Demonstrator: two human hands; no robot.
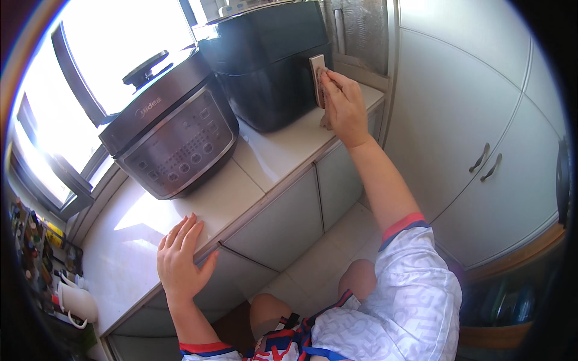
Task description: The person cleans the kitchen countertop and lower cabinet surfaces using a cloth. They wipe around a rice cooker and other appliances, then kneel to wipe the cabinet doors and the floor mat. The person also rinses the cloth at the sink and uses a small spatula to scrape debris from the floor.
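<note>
My right hand (347,108) pinches a crumpled brownish cloth (326,118) against the flat light-coloured handle (318,65) on the front of a large dark appliance, possibly an air fryer (271,85). The part of the cloth under my fingers is hidden. My left hand (181,259) lies palm down with spread fingers on the front edge of the tiled countertop (244,180), holding nothing. Between my hands, nearer the window, stands a Midea electric cooker (176,144) with a button panel and a raised black knob or handle on top.
Bright windows (126,36) run behind the appliances. A white pitcher (77,301) and a rack of bottles (34,243) stand at the far left. Cabinet doors (280,216) lie below the counter, and a tall white cupboard (451,99) with two metal handles is at the right.
</note>
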